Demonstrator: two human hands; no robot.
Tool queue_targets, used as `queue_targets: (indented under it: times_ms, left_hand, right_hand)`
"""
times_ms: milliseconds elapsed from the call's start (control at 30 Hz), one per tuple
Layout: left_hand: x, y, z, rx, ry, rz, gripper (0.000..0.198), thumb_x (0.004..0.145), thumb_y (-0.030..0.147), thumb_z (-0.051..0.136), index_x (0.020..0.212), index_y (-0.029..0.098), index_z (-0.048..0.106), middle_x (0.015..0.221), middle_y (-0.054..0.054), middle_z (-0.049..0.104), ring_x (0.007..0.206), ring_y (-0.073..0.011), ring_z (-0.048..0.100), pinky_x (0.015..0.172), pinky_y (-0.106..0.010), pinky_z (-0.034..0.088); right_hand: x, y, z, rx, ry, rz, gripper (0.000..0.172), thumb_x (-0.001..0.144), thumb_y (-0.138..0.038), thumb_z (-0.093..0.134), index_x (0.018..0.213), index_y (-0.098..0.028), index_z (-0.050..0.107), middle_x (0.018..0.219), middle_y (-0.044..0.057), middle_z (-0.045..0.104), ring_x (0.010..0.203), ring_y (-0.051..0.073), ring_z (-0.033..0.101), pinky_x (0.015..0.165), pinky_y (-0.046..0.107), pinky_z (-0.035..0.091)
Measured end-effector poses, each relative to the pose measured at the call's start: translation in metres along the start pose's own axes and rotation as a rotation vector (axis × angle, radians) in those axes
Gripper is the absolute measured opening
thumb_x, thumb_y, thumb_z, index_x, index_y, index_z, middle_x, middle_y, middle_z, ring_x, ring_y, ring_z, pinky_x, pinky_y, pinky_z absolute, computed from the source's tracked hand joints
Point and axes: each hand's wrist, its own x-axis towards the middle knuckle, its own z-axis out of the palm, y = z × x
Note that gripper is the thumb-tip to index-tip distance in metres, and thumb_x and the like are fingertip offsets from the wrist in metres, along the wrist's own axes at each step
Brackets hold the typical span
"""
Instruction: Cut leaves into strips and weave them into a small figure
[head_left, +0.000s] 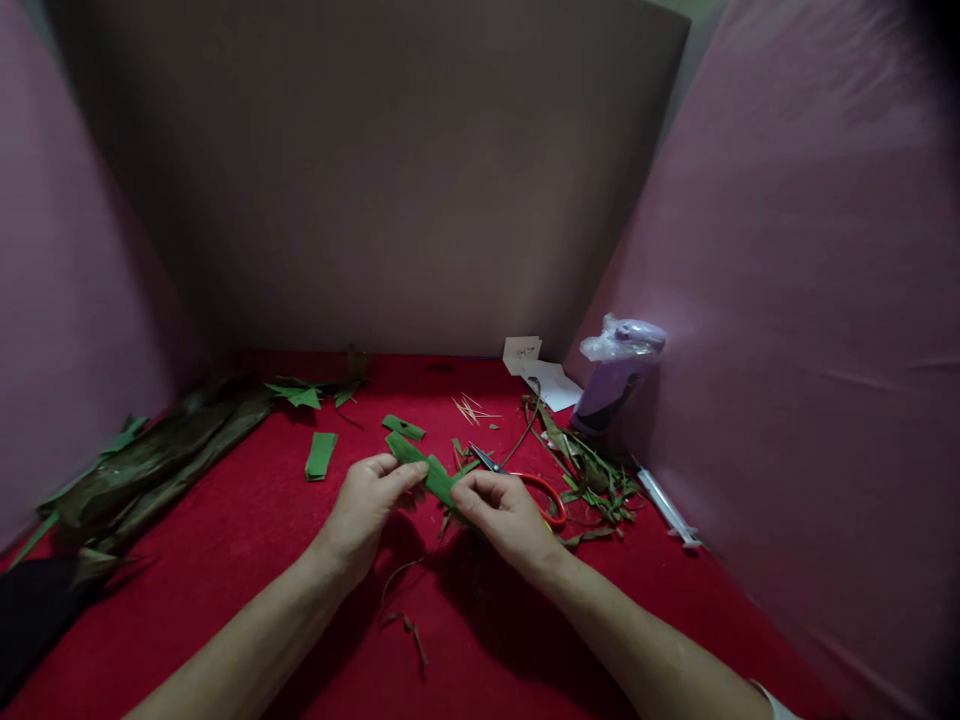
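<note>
A green leaf strip (438, 480) is held a little above the red cloth between my two hands. My left hand (373, 500) pinches it near its middle, fingers closed, while the far end sticks out past the fingertips. The near end is gripped by my right hand (504, 512), thumb against the curled fingers. Scissors (551, 495) with red-orange handles lie just behind and beside my right hand, blades pointing away to the left. Beyond the strip rests a short green leaf piece (403, 428), and further left lies a folded rectangular leaf piece (321, 456).
Several toothpicks (472, 408) are scattered behind. A heap of leaf scraps (600, 480) lies right, by a syringe (667, 508) and a purple bottle (611, 385) topped with clear plastic. White papers (551, 384) lie at the back; large brownish-green leaves (165, 465) line the left.
</note>
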Motion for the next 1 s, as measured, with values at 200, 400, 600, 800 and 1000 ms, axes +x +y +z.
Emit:
queue_targets:
  times_ms: [200, 400, 600, 800, 1000]
  left_hand:
    - [0.002, -0.006, 0.000, -0.015, -0.018, -0.003, 0.019, 0.066, 0.028, 0.070, 0.059, 0.013, 0.060, 0.053, 0.001, 0.058, 0.050, -0.0087, 0.049, 0.050, -0.021, 0.037]
    - [0.004, -0.003, 0.001, -0.103, -0.039, -0.070, 0.019, 0.062, 0.026, 0.073, 0.061, 0.011, 0.062, 0.054, -0.001, 0.059, 0.049, -0.0088, 0.051, 0.049, -0.021, 0.039]
    - [0.005, -0.001, -0.004, -0.136, -0.107, -0.162, 0.017, 0.060, 0.023, 0.075, 0.061, 0.012, 0.063, 0.053, 0.000, 0.058, 0.049, -0.0084, 0.051, 0.047, -0.020, 0.040]
    - [0.005, -0.003, -0.004, -0.113, -0.131, -0.153, 0.017, 0.060, 0.022, 0.076, 0.063, 0.011, 0.064, 0.056, 0.000, 0.059, 0.051, -0.0082, 0.052, 0.046, -0.019, 0.041]
    - [0.004, -0.005, -0.005, -0.105, -0.085, -0.108, 0.020, 0.059, 0.021, 0.076, 0.055, 0.013, 0.058, 0.051, 0.002, 0.055, 0.048, -0.0077, 0.050, 0.047, -0.020, 0.041]
  right_hand:
    - [-0.006, -0.004, 0.005, 0.248, -0.049, 0.163, 0.035, 0.067, -0.046, 0.069, 0.066, -0.013, 0.057, 0.057, 0.000, 0.062, 0.050, 0.009, 0.053, 0.054, 0.021, 0.040]
    - [0.001, 0.005, -0.002, 0.263, -0.061, 0.167, 0.054, 0.082, -0.061, 0.041, 0.075, -0.012, 0.063, 0.058, 0.003, 0.062, 0.048, 0.010, 0.055, 0.048, 0.022, 0.041]
    - [0.003, 0.011, -0.011, -0.047, 0.003, -0.232, 0.036, 0.077, -0.023, 0.063, 0.112, -0.025, 0.056, 0.098, 0.004, 0.056, 0.082, 0.013, 0.054, 0.072, 0.026, 0.047]
    - [-0.004, 0.008, -0.012, -0.278, -0.064, -0.492, 0.041, 0.074, -0.010, 0.062, 0.111, -0.028, 0.057, 0.104, 0.004, 0.045, 0.090, 0.014, 0.049, 0.071, 0.026, 0.048]
    - [-0.004, 0.014, -0.010, -0.303, -0.044, -0.557, 0.023, 0.075, -0.012, 0.063, 0.093, -0.025, 0.066, 0.092, 0.002, 0.048, 0.085, 0.014, 0.051, 0.073, 0.028, 0.047]
